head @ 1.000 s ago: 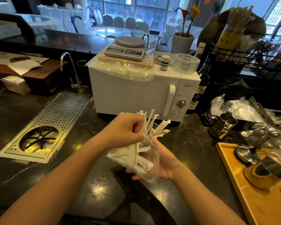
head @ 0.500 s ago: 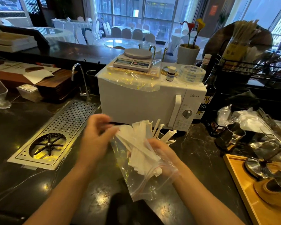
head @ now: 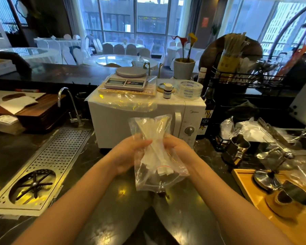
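Note:
A clear plastic zip bag (head: 157,179) full of white paper strips (head: 153,131) hangs above the dark counter in front of the microwave. The strips lie wholly inside the bag, fanning out toward its upper end; the red zip line sits at the lower end. My left hand (head: 129,152) grips the bag's middle from the left. My right hand (head: 178,149) grips it from the right, fingers curled round the bundle. Both hands squeeze the bag at its waist.
A white microwave (head: 113,121) stands just behind, with a kitchen scale (head: 127,79), a small bottle and a tape roll on top. A steel drain tray (head: 42,167) lies at left, a tap (head: 67,103) behind it. A wooden tray (head: 272,200) with metal cups sits at right.
The strips stuck out of the bag's mouth before; now they are fully inside. The bag has turned over and risen, and both hands now hold its middle.

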`<action>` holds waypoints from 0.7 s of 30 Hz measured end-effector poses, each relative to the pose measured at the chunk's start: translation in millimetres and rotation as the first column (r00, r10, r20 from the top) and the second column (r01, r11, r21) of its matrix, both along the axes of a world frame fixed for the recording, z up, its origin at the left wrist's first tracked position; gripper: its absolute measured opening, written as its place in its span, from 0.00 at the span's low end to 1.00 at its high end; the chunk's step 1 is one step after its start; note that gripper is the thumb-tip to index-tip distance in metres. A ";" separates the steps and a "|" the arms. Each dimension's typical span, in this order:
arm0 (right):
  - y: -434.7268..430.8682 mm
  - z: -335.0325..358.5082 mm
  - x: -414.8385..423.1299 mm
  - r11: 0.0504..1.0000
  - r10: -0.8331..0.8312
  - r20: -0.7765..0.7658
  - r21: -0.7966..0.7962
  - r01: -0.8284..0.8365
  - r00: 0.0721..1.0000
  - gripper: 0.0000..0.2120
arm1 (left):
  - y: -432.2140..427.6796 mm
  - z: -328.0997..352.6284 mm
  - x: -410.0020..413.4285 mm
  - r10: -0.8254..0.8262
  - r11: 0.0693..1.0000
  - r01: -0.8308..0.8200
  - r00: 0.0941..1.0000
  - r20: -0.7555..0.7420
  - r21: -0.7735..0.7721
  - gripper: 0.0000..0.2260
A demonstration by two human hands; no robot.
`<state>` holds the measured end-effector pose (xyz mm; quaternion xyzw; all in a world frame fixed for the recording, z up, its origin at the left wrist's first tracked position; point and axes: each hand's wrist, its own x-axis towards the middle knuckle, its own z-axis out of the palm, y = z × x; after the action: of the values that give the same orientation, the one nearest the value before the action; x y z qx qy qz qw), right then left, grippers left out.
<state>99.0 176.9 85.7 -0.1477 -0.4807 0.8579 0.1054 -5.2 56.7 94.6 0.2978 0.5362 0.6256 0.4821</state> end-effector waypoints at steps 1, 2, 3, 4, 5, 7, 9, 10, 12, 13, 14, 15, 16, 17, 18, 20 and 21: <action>6.5 3.4 -1.1 1.000 -0.014 -0.020 0.013 0.014 1.000 0.16 | 8.9 4.1 -3.3 -0.006 1.000 0.006 0.999 -0.040 0.004 0.11; 10.8 8.4 -2.1 0.999 -0.029 -0.035 0.013 0.029 0.999 0.15 | 17.7 8.1 -7.2 -0.015 1.000 0.015 0.997 -0.071 0.006 0.09; 16.2 11.6 -3.9 0.999 -0.043 -0.050 0.014 0.044 0.998 0.14 | 26.1 12.8 -10.3 -0.020 1.000 0.021 0.995 -0.099 0.005 0.08; 21.3 15.4 -6.6 0.998 -0.056 -0.064 0.015 0.057 0.996 0.13 | 34.0 17.1 -13.7 -0.020 1.000 0.020 0.991 -0.131 0.001 0.10; 26.3 20.1 -9.2 0.998 -0.063 -0.082 0.018 0.065 0.995 0.13 | 41.5 21.6 -17.1 -0.012 1.000 0.012 0.986 -0.168 -0.003 0.12; 33.4 30.5 -13.9 0.997 -0.064 -0.113 0.037 0.069 0.992 0.13 | 53.8 29.0 -22.9 0.003 1.000 -0.003 0.970 -0.244 0.003 0.18; 39.6 38.6 -18.7 0.990 -0.089 -0.118 0.100 0.101 0.989 0.15 | 62.6 33.7 -27.9 0.003 0.999 0.007 0.959 -0.284 0.034 0.18; 42.1 41.3 -20.8 0.984 -0.103 -0.119 0.132 0.119 0.987 0.16 | 65.9 35.0 -30.1 0.001 0.998 0.016 0.957 -0.292 0.056 0.17; 47.1 42.6 -24.7 0.968 -0.115 -0.128 0.207 0.140 0.985 0.18 | 70.7 35.5 -33.9 0.003 0.994 0.032 0.952 -0.307 0.109 0.18; 48.8 41.9 -26.2 0.959 -0.116 -0.132 0.244 0.145 0.984 0.19 | 72.3 34.5 -35.4 0.006 0.991 0.037 0.949 -0.316 0.130 0.19; 49.5 40.1 -27.0 0.952 -0.116 -0.131 0.270 0.148 0.985 0.20 | 73.3 32.3 -37.1 0.009 0.989 0.039 0.945 -0.326 0.140 0.20; 50.2 36.8 -27.3 0.946 -0.113 -0.126 0.288 0.146 0.986 0.19 | 73.8 29.1 -38.7 0.009 0.989 0.041 0.942 -0.337 0.141 0.21; 50.2 32.3 -27.3 0.942 -0.113 -0.118 0.304 0.144 0.987 0.19 | 73.7 25.0 -40.0 0.008 0.990 0.042 0.937 -0.349 0.136 0.22; 49.8 26.5 -27.2 0.935 -0.118 -0.105 0.322 0.146 0.987 0.18 | 73.1 20.3 -40.8 0.008 0.991 0.042 0.932 -0.363 0.130 0.24; 49.2 20.7 -27.1 0.929 -0.131 -0.091 0.336 0.154 0.987 0.18 | 72.4 15.6 -41.2 0.012 0.991 0.039 0.925 -0.379 0.126 0.25; 48.2 9.1 -27.2 0.925 -0.152 -0.073 0.341 0.168 0.986 0.18 | 70.5 7.2 -40.5 0.025 0.992 0.026 0.912 -0.409 0.120 0.25; 47.4 4.2 -27.3 0.926 -0.153 -0.071 0.339 0.168 0.986 0.17 | 69.9 3.4 -40.2 0.030 0.994 0.019 0.905 -0.425 0.111 0.25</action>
<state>71.7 224.3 89.8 -0.1471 -0.6069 0.7524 0.2096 -45.4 126.6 98.0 0.4523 0.5933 0.5761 0.3341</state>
